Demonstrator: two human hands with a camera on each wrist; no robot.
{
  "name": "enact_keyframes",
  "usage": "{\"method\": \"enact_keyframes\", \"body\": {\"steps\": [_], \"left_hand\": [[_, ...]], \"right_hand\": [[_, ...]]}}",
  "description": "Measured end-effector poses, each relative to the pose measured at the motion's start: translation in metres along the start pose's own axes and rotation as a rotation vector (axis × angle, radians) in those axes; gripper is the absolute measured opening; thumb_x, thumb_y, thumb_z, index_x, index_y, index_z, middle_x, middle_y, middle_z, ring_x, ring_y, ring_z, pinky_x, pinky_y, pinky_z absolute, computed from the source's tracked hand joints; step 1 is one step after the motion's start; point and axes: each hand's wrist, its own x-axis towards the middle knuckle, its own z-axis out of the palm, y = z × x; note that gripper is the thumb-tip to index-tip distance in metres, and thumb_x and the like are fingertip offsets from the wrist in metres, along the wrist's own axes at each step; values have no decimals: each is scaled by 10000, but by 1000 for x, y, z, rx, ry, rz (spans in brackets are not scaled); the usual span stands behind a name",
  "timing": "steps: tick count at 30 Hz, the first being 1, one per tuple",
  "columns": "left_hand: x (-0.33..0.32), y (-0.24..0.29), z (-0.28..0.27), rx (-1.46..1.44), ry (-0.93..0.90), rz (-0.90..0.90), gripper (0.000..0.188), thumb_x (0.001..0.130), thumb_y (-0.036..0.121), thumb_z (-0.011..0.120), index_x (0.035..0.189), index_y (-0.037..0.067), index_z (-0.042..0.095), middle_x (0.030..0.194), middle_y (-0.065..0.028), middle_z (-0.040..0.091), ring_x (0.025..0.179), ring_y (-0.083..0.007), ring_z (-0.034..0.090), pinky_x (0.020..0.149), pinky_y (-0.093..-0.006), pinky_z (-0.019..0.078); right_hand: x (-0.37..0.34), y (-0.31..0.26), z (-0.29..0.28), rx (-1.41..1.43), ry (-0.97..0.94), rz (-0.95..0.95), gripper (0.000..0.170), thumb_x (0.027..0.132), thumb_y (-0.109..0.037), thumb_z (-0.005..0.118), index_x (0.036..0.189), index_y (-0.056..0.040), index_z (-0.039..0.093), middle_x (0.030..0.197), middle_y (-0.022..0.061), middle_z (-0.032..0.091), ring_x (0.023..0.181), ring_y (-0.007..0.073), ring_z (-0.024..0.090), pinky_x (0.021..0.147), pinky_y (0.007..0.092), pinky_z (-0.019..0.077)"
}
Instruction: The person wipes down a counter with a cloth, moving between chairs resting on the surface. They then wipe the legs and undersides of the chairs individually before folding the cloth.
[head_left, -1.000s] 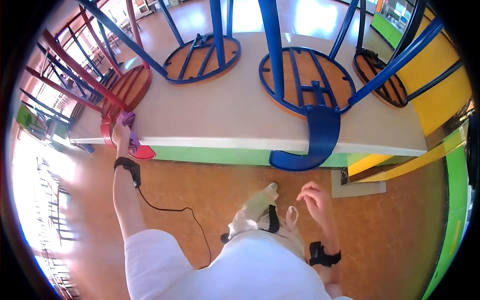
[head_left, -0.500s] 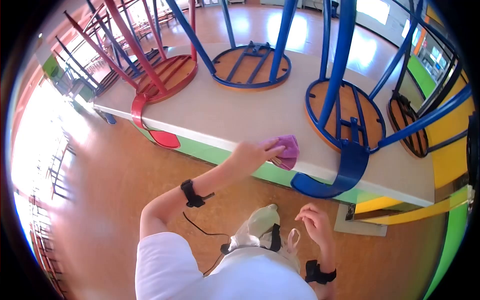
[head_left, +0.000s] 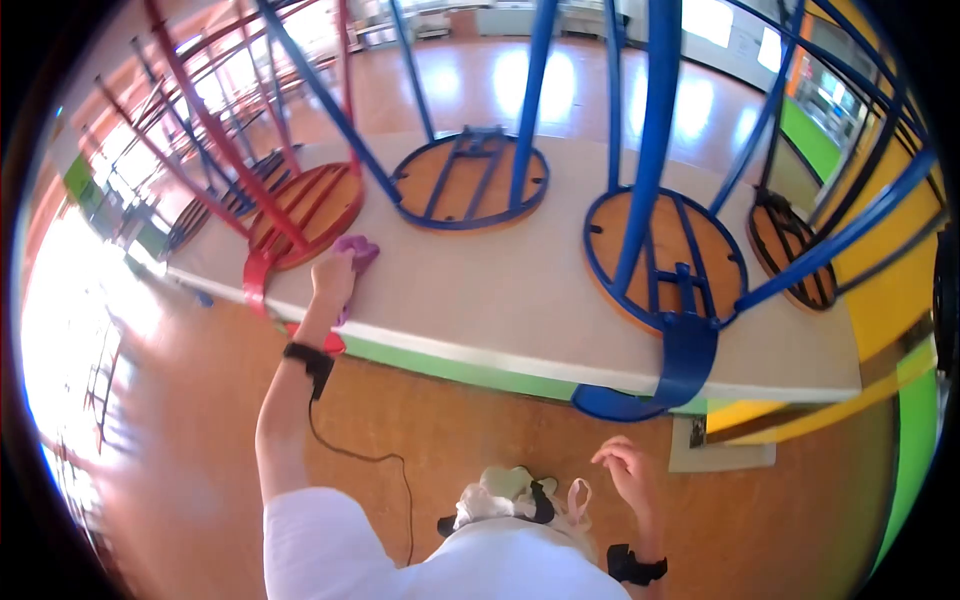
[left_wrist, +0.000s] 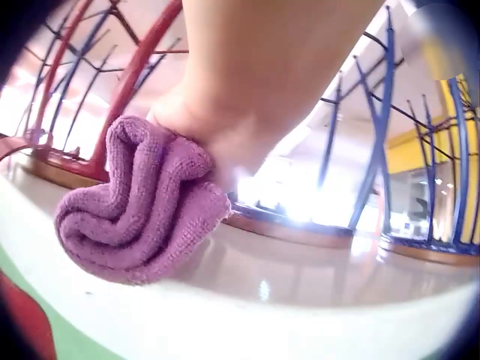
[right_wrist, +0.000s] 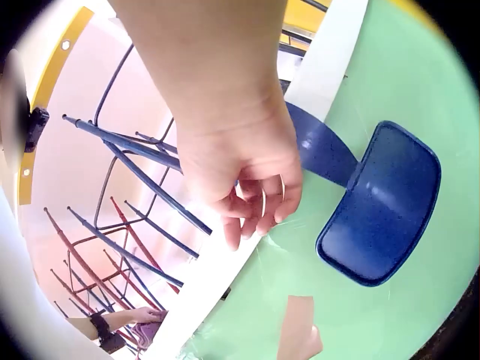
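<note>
Left hand (head_left: 332, 278) grips folded purple terry cloth (left_wrist: 142, 206) on the tabletop (head_left: 480, 300), fingers mostly hidden. Cloth's long axis runs roughly 12-to-6 in head view, partly covered by the hand. Upturned red chair (head_left: 318, 203) near it, at 10 o'clock. Right hand (head_left: 632, 477) well apart from left, holding nothing, fingers loosely curled, at 7 o'clock from blue chair backrest (head_left: 688, 365); cloth sits at its 10 o'clock. Left clearly nearer.
</note>
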Motion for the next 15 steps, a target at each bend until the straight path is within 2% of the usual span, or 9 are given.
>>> {"method": "enact_keyframes", "body": {"steps": [2,4,5,7,9,11,12,14,15], "left_hand": [[-17,47,-14,-168,22,182,342,774,115,553,1114,154,569,909,-127,635,783,-340,609,660,-440,485],[-41,110,-51,-338,-292,178,439,762,95,583,1187,197,540,980,-102,634,813,-335,607,678,-426,487],[-56,132,-62,-436,-245,327,452,765,89,581,1199,207,534,1017,-98,626,834,-333,606,690,-416,489],[-79,168,-85,-663,-284,518,469,769,73,574,1218,201,522,1082,-104,606,873,-332,602,715,-400,490],[-99,207,-96,-886,-425,566,466,755,39,577,1208,138,530,1080,-145,604,888,-324,610,737,-369,495],[-123,255,-101,-1093,-458,633,480,728,38,614,1200,79,534,1092,-170,598,910,-338,606,754,-350,499],[-135,280,-120,-1030,-429,648,481,741,62,623,1211,84,526,1141,-171,570,940,-343,596,761,-351,496],[-155,324,-142,-985,-411,691,483,753,85,633,1223,88,519,1189,-172,543,970,-349,586,769,-353,493],[-162,343,-143,-957,-285,860,486,759,100,638,1229,84,513,1230,-167,511,1004,-357,565,773,-354,492]], "right_hand": [[7,0,6,26,-93,-5,171,776,54,479,805,-31,625,824,77,596,773,212,578,674,290,448],[14,4,13,66,-153,-36,160,811,7,490,856,-52,631,886,79,619,798,204,587,686,288,457],[19,-3,15,38,-173,-11,156,832,-14,491,874,-57,635,910,77,625,816,202,592,698,285,461],[25,-14,21,75,-261,26,208,896,-104,486,1075,-82,588,985,75,628,887,192,596,766,285,467],[22,-23,33,532,-302,98,369,933,-211,474,1272,-69,439,1097,80,590,981,184,572,848,297,456],[17,-44,24,604,-189,222,436,932,-245,479,1308,-49,378,1139,84,558,1016,183,553,871,304,448],[10,-49,19,662,-129,314,511,930,-279,485,1343,-30,317,1181,88,526,1051,181,534,894,312,439],[-8,-21,17,790,39,261,525,918,-292,504,1318,4,337,1225,83,486,1112,186,492,930,332,419],[-17,-14,13,1071,206,249,523,914,-288,509,1318,-2,338,1237,87,479,1127,193,480,945,336,407]]}}
